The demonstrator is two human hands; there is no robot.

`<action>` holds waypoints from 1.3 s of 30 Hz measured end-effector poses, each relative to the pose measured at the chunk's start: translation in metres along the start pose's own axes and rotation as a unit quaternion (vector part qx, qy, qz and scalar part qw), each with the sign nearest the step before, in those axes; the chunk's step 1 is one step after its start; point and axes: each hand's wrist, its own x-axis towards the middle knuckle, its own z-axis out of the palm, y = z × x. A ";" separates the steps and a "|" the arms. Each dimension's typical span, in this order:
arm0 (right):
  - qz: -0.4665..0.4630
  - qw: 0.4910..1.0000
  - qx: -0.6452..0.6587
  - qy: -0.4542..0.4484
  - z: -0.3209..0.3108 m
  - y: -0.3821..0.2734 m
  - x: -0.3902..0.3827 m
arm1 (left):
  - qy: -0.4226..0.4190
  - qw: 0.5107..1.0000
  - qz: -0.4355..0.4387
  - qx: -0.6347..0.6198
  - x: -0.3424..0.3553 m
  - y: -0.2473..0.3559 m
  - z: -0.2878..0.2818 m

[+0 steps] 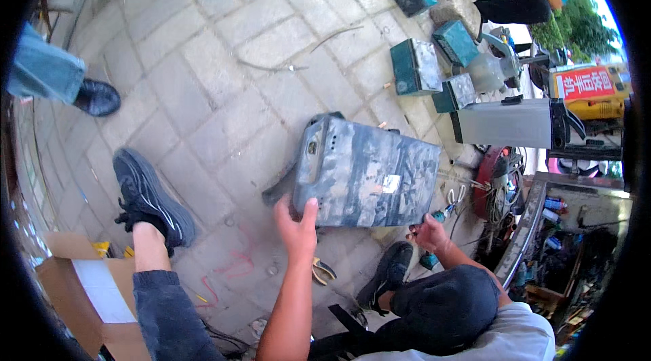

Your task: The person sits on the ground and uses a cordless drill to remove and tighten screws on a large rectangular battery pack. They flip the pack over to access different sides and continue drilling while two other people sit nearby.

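Outdoor setting, seen in daylight. The landmark is a large open tray with a dark metal rim, its interior partly in shadow. Left of the tray extends a floor of pale grey rectangular paving blocks, laid in staggered rows with darker joints; dust dulls the surface, and the lines curve toward the rim of the view. Beyond the tray stands a yellow housing with a red panel. Farther beyond the tray, dense green tree foliage rises against a narrow strip of bright sky. Soft light covers the paving left of the tray.
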 end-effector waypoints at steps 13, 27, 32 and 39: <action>-0.044 0.998 0.042 0.001 -0.003 0.012 0.003 | -0.049 0.995 0.009 0.088 0.036 0.031 -0.023; 0.008 0.999 0.045 -0.022 -0.006 -0.004 0.001 | -0.031 0.772 0.380 0.508 0.351 0.217 0.150; -0.009 0.998 0.063 -0.013 -0.004 -0.003 0.001 | 0.013 0.784 0.347 0.516 0.402 0.204 0.161; -0.044 0.996 0.072 0.022 0.010 0.000 0.005 | 0.223 0.703 0.375 0.562 0.458 0.190 0.025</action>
